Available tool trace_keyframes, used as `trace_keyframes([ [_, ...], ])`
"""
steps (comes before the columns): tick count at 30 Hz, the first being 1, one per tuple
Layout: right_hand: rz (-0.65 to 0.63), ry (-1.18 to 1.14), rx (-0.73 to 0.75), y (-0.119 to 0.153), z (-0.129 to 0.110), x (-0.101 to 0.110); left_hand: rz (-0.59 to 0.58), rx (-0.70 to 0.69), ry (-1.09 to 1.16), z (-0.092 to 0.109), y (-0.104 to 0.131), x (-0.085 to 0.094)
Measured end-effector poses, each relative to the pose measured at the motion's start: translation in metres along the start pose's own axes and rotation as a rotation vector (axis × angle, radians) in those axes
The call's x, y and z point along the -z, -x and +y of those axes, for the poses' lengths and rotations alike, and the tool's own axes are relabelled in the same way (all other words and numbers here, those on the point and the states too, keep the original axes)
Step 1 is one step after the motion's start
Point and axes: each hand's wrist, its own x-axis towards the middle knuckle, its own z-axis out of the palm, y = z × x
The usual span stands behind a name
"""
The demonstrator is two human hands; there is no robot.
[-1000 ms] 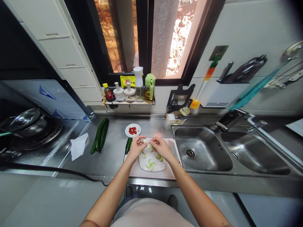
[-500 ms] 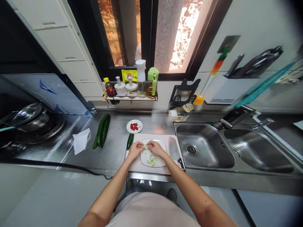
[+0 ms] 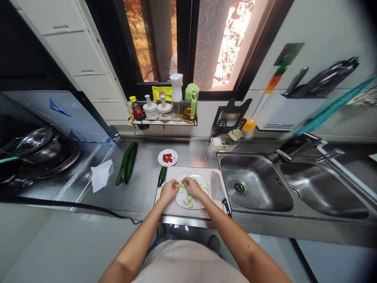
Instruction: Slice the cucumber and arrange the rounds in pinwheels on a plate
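Both hands are over a white squarish plate (image 3: 180,201) that lies on a pale cutting board (image 3: 165,208). My left hand (image 3: 169,190) is pinched at the plate's left side, its fingertips on a thin cucumber slice (image 3: 180,184). Opposite it, my right hand (image 3: 192,186) bends its closed fingertips onto the same small group of slices; its palm hides part of the plate. Nearer the front rim, several cucumber slices (image 3: 190,201) form a curved, flower-like pattern. More pale green slices show along the far and right rim. A cleaver (image 3: 217,185) rests on the board's right side.
A cut cucumber piece (image 3: 161,176) touches the board's left edge. Behind it stands a small plate (image 3: 160,158) of chopped red bits. Whole cucumbers (image 3: 127,163) and a white paper (image 3: 101,176) lie leftward. The double sink (image 3: 253,181) is at right, a condiment shelf (image 3: 165,122) behind.
My fingertips have shifted slightly and the slices between them now lie lower on the plate. The view has moved a little; the rest stands as before.
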Motion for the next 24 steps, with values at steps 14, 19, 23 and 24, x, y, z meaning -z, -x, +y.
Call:
trace_keyframes([
  [14,-0.102,0.234,-0.050,0.003,-0.005,0.005,-0.103,-0.107,-0.554,0.010,0.002,0.003],
  [19,-0.117,0.380,-0.049,0.006,-0.011,0.006,-0.064,-0.095,-0.645,0.014,0.003,0.002],
  [23,-0.126,0.473,-0.055,0.010,-0.016,0.007,-0.058,-0.095,-0.677,0.015,0.006,0.001],
  [24,-0.128,0.488,-0.068,0.011,-0.017,0.007,-0.066,-0.100,-0.680,0.015,0.007,0.001],
])
